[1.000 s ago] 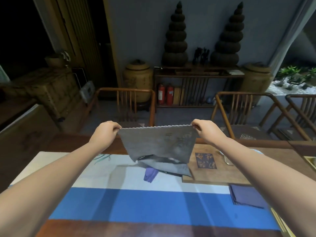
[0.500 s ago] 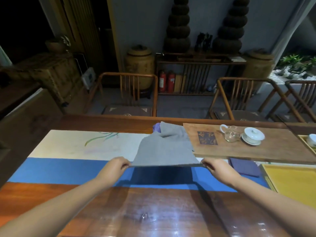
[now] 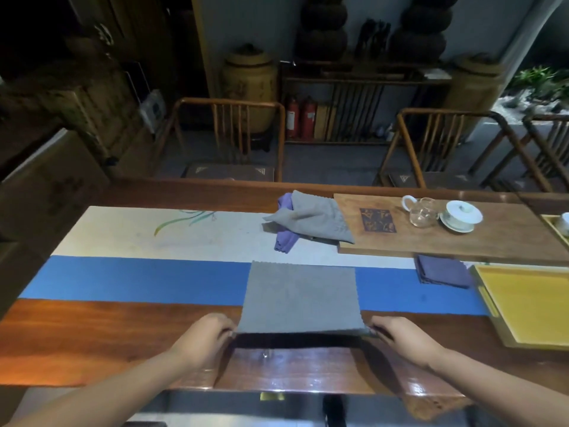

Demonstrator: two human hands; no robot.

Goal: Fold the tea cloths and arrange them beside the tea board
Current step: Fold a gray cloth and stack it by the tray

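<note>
A grey tea cloth (image 3: pixel 300 298) lies spread almost flat across the blue stripe of the table runner, its near edge lifted slightly off the wood. My left hand (image 3: pixel 206 339) pinches its near left corner and my right hand (image 3: pixel 403 339) pinches its near right corner. Farther back, a crumpled grey cloth (image 3: pixel 311 218) lies over a purple cloth (image 3: pixel 286 238), partly on the left end of the wooden tea board (image 3: pixel 462 241). A folded dark purple cloth (image 3: pixel 441 271) rests on the runner just in front of the board.
On the tea board stand a glass pitcher (image 3: pixel 420 212) and a white lidded cup on a saucer (image 3: pixel 460 215). A yellow tray (image 3: pixel 529 302) sits at the right. The runner (image 3: pixel 138 278) covers the table's middle. Wooden chairs (image 3: pixel 228 140) stand behind the table.
Both hands drew the grey cloth down from the air and toward me, laying it out over the blue stripe. The crumpled pile behind is now uncovered.
</note>
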